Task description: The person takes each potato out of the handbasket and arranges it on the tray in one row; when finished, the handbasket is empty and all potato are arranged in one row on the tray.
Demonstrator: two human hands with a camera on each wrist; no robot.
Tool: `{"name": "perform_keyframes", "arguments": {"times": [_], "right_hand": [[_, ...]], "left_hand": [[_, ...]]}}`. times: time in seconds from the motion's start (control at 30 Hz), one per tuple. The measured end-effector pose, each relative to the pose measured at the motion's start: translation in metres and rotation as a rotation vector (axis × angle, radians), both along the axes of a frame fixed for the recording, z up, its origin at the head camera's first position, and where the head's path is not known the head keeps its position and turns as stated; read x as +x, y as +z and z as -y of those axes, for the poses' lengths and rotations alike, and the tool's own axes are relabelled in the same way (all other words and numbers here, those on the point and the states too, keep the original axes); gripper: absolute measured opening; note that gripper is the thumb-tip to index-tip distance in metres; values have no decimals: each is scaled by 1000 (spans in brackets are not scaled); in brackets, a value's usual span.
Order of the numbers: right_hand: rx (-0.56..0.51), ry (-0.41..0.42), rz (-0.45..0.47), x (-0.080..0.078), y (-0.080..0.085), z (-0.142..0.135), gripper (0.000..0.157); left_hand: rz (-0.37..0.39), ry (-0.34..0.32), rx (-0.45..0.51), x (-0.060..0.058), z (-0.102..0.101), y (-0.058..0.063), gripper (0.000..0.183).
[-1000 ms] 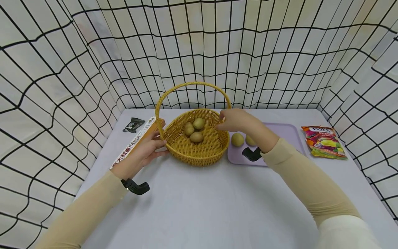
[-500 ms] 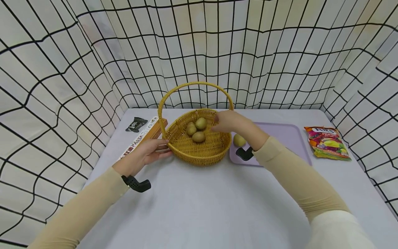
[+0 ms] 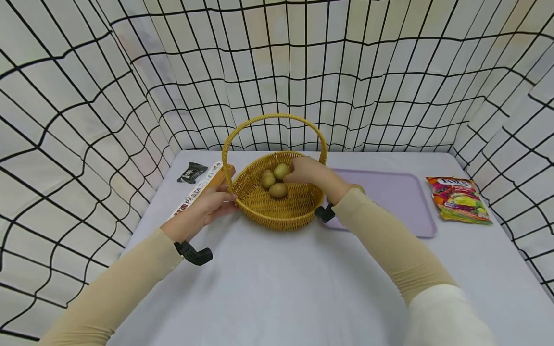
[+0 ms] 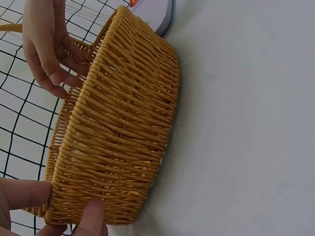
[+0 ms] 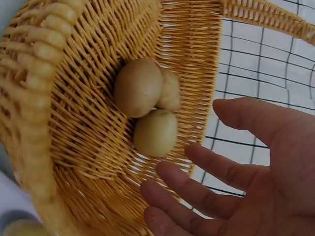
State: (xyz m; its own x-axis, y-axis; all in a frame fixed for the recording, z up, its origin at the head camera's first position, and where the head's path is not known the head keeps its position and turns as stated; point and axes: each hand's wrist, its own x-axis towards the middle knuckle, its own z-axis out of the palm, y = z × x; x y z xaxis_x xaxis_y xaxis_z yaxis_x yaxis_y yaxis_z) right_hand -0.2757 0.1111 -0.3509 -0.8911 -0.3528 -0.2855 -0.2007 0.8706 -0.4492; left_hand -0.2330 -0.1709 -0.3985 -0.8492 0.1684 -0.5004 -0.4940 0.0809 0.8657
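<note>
A yellow wicker basket (image 3: 277, 223) with a tall arched handle stands on the table. Several roundish brown-green fruits (image 3: 278, 191) lie in it; a brown one (image 5: 139, 88) and a paler one (image 5: 155, 133) show closely in the right wrist view. My left hand (image 3: 213, 205) grips the basket's left rim, its fingertips (image 4: 93, 216) against the outer wall. Over the basket's right side reaches my right hand (image 3: 309, 172). Its fingers (image 5: 211, 164) are spread and loosely bent close to the fruits, holding nothing.
Right of the basket lies a lilac tray (image 3: 402, 202), with a fruit (image 3: 357, 188) mostly behind the right wrist. Farther right is a colourful candy bag (image 3: 459, 199). A pasta box (image 3: 203, 187) and a small black packet (image 3: 192, 172) lie left. Black netting (image 3: 277, 77) surrounds the table.
My right hand has moved left from the basket's right rim, farther in towards the fruits. The left hand stays at the left rim. The view has shifted slightly.
</note>
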Motion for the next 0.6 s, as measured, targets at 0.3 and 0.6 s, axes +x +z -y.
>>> {"name": "perform_keyframes", "arguments": {"times": [0.3, 0.6], "right_hand": [[-17, -15, -10, -14, -17, 14, 27], [4, -55, 107, -28, -20, 25, 40]], "left_hand": [[-48, -12, -52, -3, -3, 0, 68], [-36, 15, -64, -4, -2, 0, 68]]}}
